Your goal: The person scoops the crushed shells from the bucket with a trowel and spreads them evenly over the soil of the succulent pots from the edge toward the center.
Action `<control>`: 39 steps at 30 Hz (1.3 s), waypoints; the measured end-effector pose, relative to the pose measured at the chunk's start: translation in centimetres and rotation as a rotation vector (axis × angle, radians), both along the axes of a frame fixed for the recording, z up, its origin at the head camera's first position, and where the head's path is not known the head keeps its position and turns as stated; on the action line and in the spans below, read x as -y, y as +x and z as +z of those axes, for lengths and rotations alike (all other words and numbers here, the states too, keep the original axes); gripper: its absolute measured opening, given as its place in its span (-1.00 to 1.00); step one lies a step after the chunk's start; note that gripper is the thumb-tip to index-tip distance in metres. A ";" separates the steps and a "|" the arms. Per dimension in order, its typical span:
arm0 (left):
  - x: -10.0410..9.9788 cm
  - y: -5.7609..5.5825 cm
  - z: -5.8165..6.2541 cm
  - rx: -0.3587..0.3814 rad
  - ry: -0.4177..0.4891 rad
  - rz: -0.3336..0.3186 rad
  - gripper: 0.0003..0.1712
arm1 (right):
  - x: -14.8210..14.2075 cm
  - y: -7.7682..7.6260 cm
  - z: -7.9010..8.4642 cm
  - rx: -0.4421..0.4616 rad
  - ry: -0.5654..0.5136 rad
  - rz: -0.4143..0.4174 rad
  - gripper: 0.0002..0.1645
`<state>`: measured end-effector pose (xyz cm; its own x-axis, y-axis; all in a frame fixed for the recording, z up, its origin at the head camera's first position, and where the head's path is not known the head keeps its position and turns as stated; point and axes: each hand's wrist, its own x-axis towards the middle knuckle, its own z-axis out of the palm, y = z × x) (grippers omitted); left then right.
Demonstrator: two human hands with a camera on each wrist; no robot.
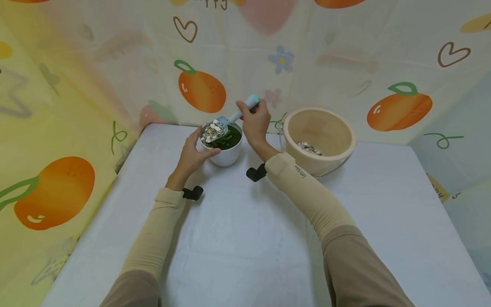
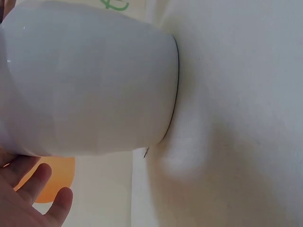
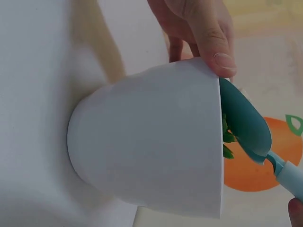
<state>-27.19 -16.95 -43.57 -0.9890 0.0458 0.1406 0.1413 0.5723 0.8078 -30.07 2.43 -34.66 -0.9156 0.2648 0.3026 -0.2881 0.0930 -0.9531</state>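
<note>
A white flowerpot (image 1: 225, 159) stands upright on the table, a low green plant (image 1: 231, 140) inside it. My left hand (image 1: 190, 152) grips the pot near its rim, thumb on the near side and fingers round the left. In my right hand (image 1: 256, 124) is the pale blue handle of a small trowel (image 3: 248, 124). The trowel's scoop, heaped with whitish stone chips (image 1: 212, 131), tilts over the pot's rim above the plant. Whether the scoop touches the rim or leaves cannot be told. The left wrist view shows mostly the pot's smooth side (image 2: 94, 80).
Right of the pot stands a beige bucket (image 1: 326, 164) with a small pile of stone chips (image 1: 309, 148) at its bottom. Both stand on a white-covered table (image 1: 245, 238). A printed fabric backdrop (image 1: 238, 51) rises directly behind the table's far edge and along its sides.
</note>
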 end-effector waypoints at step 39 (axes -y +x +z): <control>0.6 -1.3 -0.6 0.030 0.083 -0.087 0.15 | -0.4 0.2 -0.8 -0.001 0.024 0.119 -0.53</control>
<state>-28.45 -17.59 -44.17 -0.9857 0.1209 0.1175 0.1622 0.4899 0.8566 -29.90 2.81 -35.42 -0.9398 0.1473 0.3083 -0.2992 0.0812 -0.9507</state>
